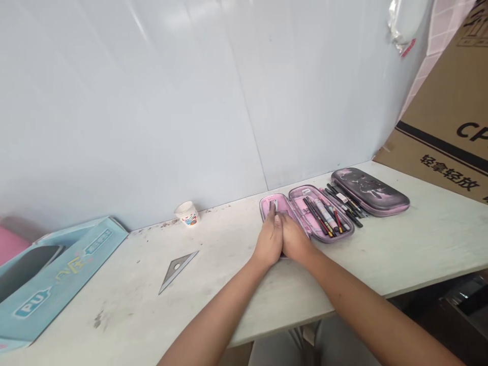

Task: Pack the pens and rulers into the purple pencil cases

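Note:
An open pink pencil case (260, 207) with a dark rim lies on the table. Its right half holds several pencils and pens (318, 216). Over its left half, my left hand (268, 239) and my right hand (294, 238) are side by side and touching. The left fingers point away from me, pressed together; the right fingers are bent and partly covered. Whatever lies between the hands is hidden. Just right of the open case, loose dark pens (345, 200) rest beside a closed black-and-pink pencil case (371, 190).
Left of my hands, a triangular set square (177, 269) lies flat on the white table (137, 295). A paper cup (187, 213) stands near the wall. A light-blue box (68, 269) occupies the left end, and a large cardboard box (438, 137) leans at right.

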Available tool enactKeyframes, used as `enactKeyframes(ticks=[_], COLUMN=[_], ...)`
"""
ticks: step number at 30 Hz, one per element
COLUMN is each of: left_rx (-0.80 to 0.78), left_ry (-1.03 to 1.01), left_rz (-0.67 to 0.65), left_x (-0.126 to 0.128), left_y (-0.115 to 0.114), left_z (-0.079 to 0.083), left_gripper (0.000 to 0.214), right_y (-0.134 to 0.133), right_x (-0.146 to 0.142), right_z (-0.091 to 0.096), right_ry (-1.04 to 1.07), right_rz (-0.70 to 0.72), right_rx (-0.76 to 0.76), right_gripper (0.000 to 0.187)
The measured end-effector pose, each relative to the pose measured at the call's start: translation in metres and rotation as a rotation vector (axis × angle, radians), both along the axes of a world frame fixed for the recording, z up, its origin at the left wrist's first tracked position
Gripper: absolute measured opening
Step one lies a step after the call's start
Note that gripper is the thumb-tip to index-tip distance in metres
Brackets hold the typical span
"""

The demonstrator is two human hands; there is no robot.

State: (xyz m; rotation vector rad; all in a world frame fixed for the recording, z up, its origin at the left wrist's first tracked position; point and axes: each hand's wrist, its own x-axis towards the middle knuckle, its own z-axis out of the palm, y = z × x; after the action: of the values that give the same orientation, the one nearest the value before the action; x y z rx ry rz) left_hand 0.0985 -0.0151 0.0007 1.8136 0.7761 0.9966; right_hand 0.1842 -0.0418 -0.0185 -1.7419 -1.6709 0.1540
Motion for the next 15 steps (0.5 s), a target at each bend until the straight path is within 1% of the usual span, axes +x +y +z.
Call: enactKeyframes(ticks=[3,5,8,10,12,14,15], left_rx=[-0.008,-0.075,-0.255,-0.408,-0.531,-0.558,-0.53], left_ry=[0.048,0.053,0.04,0.03,0.007,-0.035,-0.051], left_rz=[-0.027,-0.011,0.073,0.116,0.127,0.118,0.108], left_x=[0.001,0.002,0.013,0.023,0.031,0.033,0.03], left_y=[0.004,0.007,0.011,0.013,0.015,0.018,0.019], left_z=[-0.003,0.001,0.011,0.017,0.018,0.018,0.017], left_gripper=[0.047,0.047,0.046,0.051,0.057,0.06,0.059], right_y=[-0.001,-0.001,-0.001,-0.002,-0.004,-0.005,-0.006], right_x=[0.001,0.0,0.001,0.002,0.005,0.007,0.008], right_z=[-0.001,0.003,0.009,0.01,0.01,0.008,0.006], right_ry=[-0.02,-0.013,-0.012,-0.022,-0.044,-0.082,-0.112], right_rz=[-0.03,-0.055,-0.089,-0.102,-0.101,-0.086,-0.07], right_rx=[-0.031,-0.03,-0.027,-0.023,-0.014,-0.015,-0.023], right_gripper=[0.042,0.042,0.042,0.041,0.04,0.042,0.042])
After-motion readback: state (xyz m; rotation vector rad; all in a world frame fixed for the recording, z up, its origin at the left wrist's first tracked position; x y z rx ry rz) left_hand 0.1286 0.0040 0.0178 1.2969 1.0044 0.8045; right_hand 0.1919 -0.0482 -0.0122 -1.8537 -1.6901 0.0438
